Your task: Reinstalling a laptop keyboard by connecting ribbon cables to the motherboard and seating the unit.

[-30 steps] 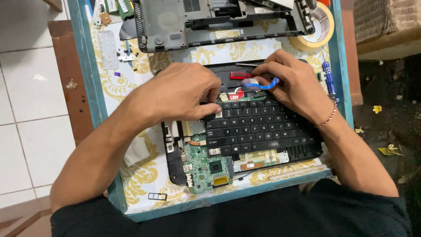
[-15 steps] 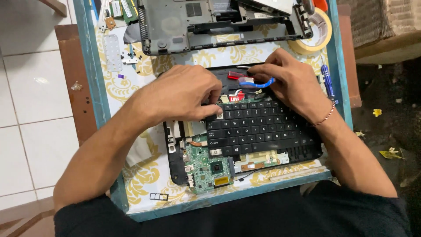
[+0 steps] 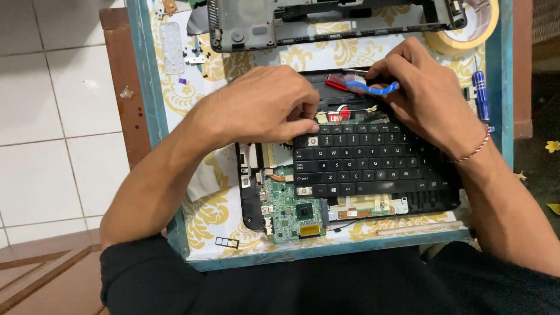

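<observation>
While pinched in right hand (image 3: 431, 96): blue-handled toothbrush (image 3: 373, 88) above black keyboard (image 3: 373, 166)

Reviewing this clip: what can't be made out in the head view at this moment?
- Left hand fingertips: curled over the keyboard top edge; what they pinch is hidden.
- Blue-handled brush: its handle end sits inside the right hand.
- Grey laptop case and tape roll: cut off by the top edge.

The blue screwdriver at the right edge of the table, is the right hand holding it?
No, the blue screwdriver lies alone on the table, while the right hand holds a blue and red toothbrush.
</observation>
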